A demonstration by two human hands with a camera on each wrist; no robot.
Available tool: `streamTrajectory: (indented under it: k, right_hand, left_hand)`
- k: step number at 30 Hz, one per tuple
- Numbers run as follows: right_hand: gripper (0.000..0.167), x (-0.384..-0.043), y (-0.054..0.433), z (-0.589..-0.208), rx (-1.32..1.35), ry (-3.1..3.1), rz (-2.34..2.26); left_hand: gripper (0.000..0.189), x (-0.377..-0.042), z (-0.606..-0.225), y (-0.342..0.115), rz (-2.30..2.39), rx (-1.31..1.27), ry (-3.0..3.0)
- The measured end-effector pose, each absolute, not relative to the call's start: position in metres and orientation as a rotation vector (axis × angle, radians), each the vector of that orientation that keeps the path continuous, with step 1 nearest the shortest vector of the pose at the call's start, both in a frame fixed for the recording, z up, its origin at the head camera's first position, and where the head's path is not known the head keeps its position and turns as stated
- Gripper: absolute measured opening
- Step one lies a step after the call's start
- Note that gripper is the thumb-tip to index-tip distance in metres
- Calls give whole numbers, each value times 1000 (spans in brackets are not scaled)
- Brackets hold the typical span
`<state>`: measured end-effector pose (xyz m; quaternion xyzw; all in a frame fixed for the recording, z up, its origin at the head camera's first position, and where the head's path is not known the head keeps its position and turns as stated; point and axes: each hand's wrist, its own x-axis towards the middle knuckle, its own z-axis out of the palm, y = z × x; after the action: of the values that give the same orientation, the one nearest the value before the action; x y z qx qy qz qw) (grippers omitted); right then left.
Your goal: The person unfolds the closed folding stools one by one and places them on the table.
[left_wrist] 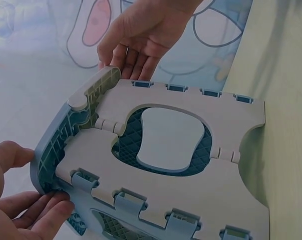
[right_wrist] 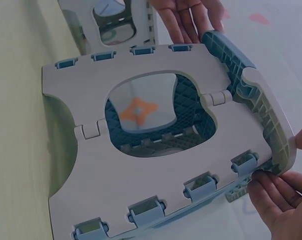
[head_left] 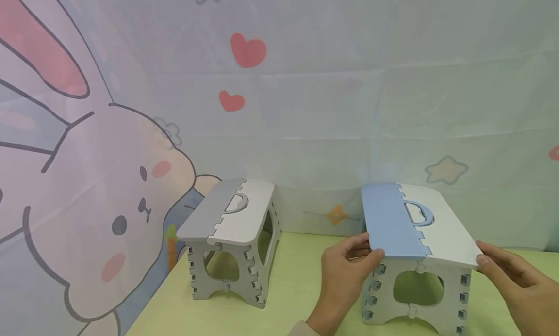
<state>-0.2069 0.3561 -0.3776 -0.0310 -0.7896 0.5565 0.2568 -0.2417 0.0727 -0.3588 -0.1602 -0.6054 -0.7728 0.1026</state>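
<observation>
A folding step stool [head_left: 388, 219] with a half blue, half white top stands unfolded at the right of the head view. At its near left corner my left hand [head_left: 342, 270] pinches the blue edge, thumb on top and fingers beneath. My right hand [head_left: 521, 280] grips the white edge at the near right corner in the same way. In the left wrist view the white end panel [left_wrist: 105, 105] shows its oval opening and blue hinge clips. The ribbed underside of the white half [right_wrist: 278, 130] shows in the right wrist view. A blue carry handle [head_left: 428, 214] lies along the top's middle seam.
A second folding stool [head_left: 240, 224], grey and white, stands unfolded to the left. Both stand on a pale green tabletop [head_left: 301, 278]. Behind hangs a cloth backdrop [head_left: 314, 108] printed with a rabbit, hearts and stars.
</observation>
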Motion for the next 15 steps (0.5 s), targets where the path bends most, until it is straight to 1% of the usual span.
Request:
streamTrajectory:
  k: [5,11,15]
  right_hand:
    - [34,-207,360,-379,-1,-2015,1628]
    - [42,-207,362,-379,111,-1881,1694]
    - [43,-210,370,-383,168,-1860,1686]
  left_hand:
    - [33,-242,-360,78,-2297,-481,-1770]
    - [33,-242,-361,85,-2310,-484,-1755]
    - [31,-241,-361,89,-2333,-492,-1746]
